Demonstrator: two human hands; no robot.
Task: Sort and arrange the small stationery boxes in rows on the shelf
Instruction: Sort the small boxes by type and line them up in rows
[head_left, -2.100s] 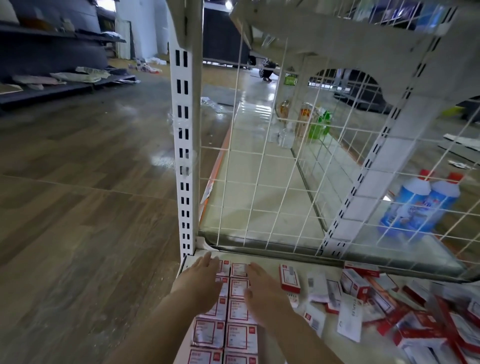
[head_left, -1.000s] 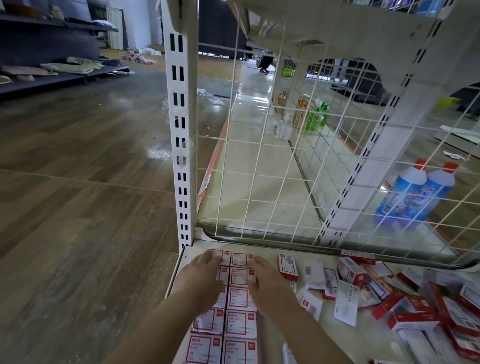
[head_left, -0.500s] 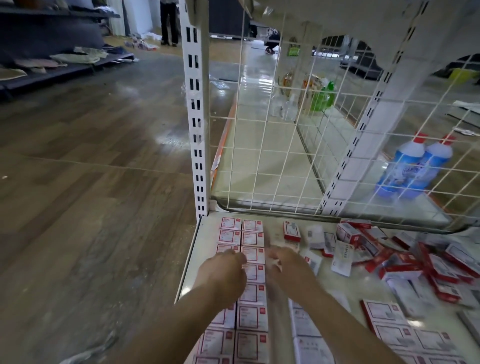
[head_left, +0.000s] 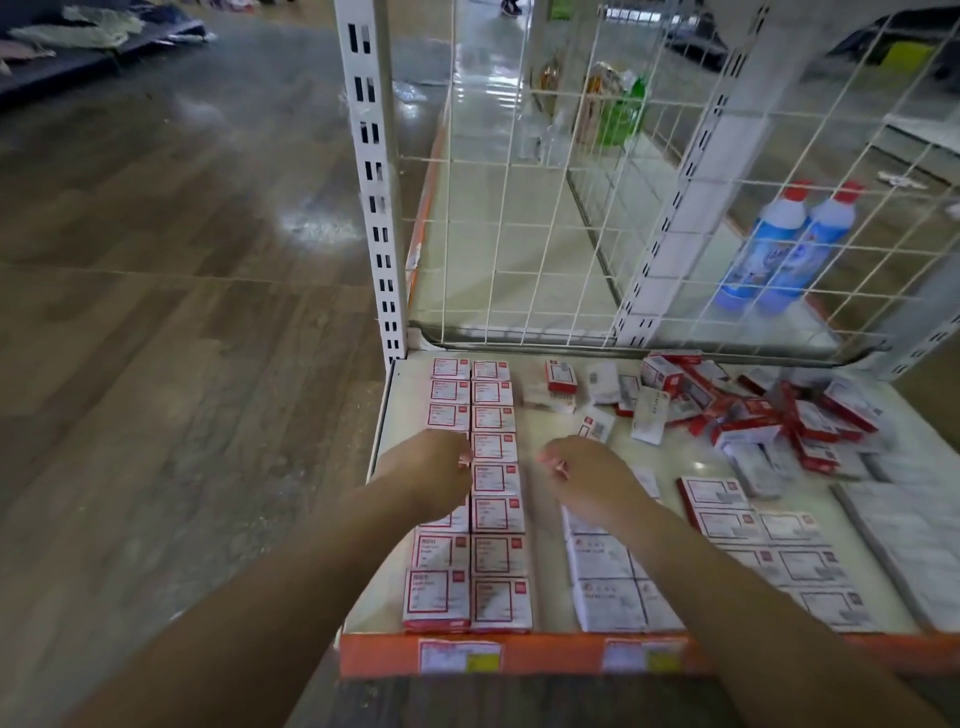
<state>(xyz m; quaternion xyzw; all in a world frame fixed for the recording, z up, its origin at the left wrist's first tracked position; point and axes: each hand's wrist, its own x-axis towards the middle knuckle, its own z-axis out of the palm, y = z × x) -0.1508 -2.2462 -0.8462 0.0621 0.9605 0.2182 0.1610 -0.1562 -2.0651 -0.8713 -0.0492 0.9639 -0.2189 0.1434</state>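
Reaching mid-frame over the shelf, our left hand and right hand hover over the box rows, each grip clenched, grasping nothing.

White boxes with red borders, cream shelf edged orange, 2 blue bottles capped red.

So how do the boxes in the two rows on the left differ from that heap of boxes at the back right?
The left rows lie flat, label up, edge to edge in two straight columns from the shelf's front lip to the wire back; the back-right heap is tumbled, with boxes tilted, overlapping and facing different ways. The rows show mostly white label faces; the heap shows many red sides. Both seem to be the same small red-and-white boxes on the same shelf.
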